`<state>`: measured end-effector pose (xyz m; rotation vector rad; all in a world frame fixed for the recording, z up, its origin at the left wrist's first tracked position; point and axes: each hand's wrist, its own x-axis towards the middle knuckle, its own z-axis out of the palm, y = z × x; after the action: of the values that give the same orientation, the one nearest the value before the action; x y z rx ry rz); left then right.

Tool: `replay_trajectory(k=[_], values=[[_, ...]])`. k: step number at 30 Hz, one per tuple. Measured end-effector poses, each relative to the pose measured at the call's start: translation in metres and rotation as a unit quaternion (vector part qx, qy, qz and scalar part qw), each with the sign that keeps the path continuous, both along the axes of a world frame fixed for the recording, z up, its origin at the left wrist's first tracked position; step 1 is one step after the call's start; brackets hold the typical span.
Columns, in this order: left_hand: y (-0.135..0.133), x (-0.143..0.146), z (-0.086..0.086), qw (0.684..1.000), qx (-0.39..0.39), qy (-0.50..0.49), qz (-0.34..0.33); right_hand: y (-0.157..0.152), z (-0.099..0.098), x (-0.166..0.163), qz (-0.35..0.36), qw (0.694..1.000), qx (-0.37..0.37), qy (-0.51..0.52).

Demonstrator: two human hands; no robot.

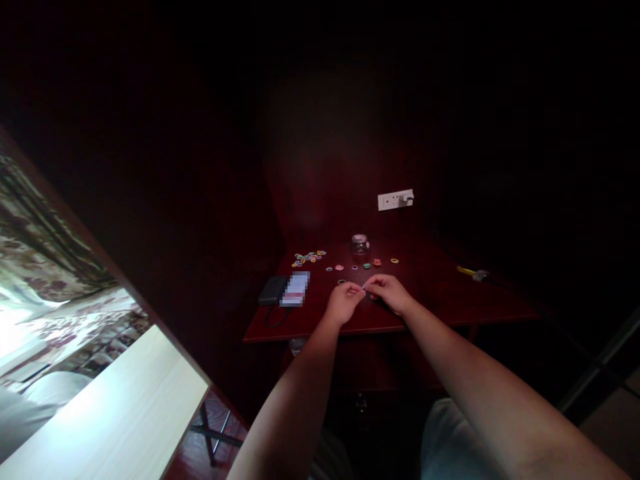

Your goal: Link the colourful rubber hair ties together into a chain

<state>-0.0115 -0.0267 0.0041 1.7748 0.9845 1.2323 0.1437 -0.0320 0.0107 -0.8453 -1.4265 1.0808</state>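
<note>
My left hand [346,301] and my right hand [389,292] meet above the front half of a dark red desk [435,297]. Both are closed, with fingertips pinching a small pale purple band [365,287] between them, which looks like a hair tie. Beyond my hands lies a loose row of small hair ties: a pink one [339,267], a green one [367,266], a red bunch [377,263] and a yellow one [395,261]. A dark ring [341,282] lies just past my left fingers. Farther left is a mixed pile of hair ties [309,258].
A clear jar [359,245] stands at the back of the desk, below a white wall socket [395,200]. A phone [295,289] and a black case [273,291] with a cable lie left. A yellow-handled object [467,271] lies right. A pale table [115,407] is beyond the left panel.
</note>
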Motion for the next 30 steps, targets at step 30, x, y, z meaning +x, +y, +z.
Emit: replay_trajectory(k=[30], values=[[0.0,0.0002,-0.0009,1.0,0.004,0.002,-0.005,0.0014,-0.0012,0.0003,-0.026,1.0,0.003,-0.007]])
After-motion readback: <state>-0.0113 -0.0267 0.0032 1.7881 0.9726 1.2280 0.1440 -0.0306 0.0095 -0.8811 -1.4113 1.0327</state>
